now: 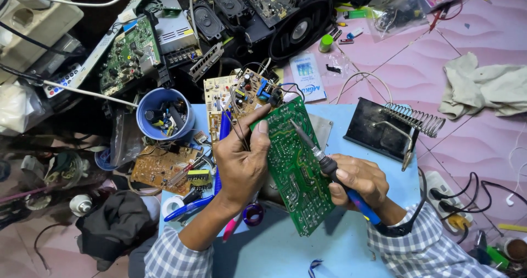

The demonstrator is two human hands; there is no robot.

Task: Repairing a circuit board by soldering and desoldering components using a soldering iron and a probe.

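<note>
My left hand (241, 162) grips the left edge of a green circuit board (299, 179), held tilted above a light blue table (285, 250), thumb on the board's top corner. A thin strand, maybe solder wire, runs up from the fingers. My right hand (359, 179) holds a soldering iron (324, 160) with a blue and black handle. Its metal tip rests on the board's upper part near my left thumb. A beige circuit board (236, 94) lies just behind the green one.
A soldering iron stand (392, 127) with a coil spring sits on the table's right. A blue cup (164, 113) of parts, more circuit boards (129, 55), speakers (299, 31) and cables crowd the left and back. A power strip (447, 201) and a cloth (483, 85) lie on the pink tiled floor.
</note>
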